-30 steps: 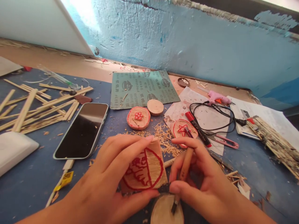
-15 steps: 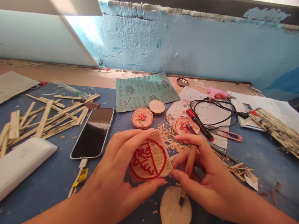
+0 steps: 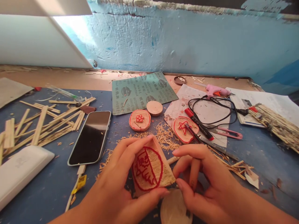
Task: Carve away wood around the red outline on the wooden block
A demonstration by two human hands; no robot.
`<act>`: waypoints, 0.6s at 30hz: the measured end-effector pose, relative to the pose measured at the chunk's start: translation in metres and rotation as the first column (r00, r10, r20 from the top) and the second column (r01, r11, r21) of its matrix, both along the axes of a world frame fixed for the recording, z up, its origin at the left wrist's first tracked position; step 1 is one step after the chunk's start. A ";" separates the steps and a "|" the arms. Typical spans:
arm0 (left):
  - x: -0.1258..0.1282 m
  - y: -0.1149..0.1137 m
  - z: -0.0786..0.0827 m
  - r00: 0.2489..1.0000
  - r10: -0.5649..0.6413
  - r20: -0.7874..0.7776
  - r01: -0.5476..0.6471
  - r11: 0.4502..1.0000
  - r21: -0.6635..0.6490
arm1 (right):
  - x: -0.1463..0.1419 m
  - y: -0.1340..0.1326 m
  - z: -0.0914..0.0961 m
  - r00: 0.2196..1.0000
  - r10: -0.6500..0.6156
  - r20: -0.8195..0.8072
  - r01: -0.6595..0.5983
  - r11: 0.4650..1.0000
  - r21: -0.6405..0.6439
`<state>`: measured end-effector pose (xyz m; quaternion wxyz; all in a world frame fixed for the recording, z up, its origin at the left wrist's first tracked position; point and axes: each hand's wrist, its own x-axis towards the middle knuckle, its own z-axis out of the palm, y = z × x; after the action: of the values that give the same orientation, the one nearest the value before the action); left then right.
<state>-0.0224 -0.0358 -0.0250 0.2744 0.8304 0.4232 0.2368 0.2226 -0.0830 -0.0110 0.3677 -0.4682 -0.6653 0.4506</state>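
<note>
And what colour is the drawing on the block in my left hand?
The drawing on the block is red, clearest in the head view.

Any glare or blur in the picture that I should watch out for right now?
Head view: washed-out glare at the upper left of the blue wall; head view: a paler reflection over the upper part of the phone; head view: the wooden block reads clearly, but the disc looks dim and soft, cut off by the bottom edge.

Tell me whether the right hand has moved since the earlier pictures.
Yes: the right hand has shifted toward the person, away from the red-star wooden disc.
</note>
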 end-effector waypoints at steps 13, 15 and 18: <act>0.004 0.007 -0.004 0.989 0.039 0.145 0.002 0.962 -0.273 | 0.003 -0.002 -0.004 1.000 0.017 -0.010 -0.017 0.999 0.030; 0.004 0.007 -0.001 0.984 0.048 0.170 0.002 0.959 -0.284 | 0.006 -0.002 -0.002 0.998 0.062 -0.020 -0.060 0.995 0.083; 0.005 0.006 0.004 0.982 0.059 0.181 -0.008 0.963 -0.271 | 0.009 -0.002 0.003 0.995 0.084 -0.049 -0.078 0.991 0.109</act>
<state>-0.0172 -0.0302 -0.0212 0.4190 0.7522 0.4378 0.2587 0.2321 -0.0854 -0.0083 0.3914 -0.4081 -0.6968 0.4413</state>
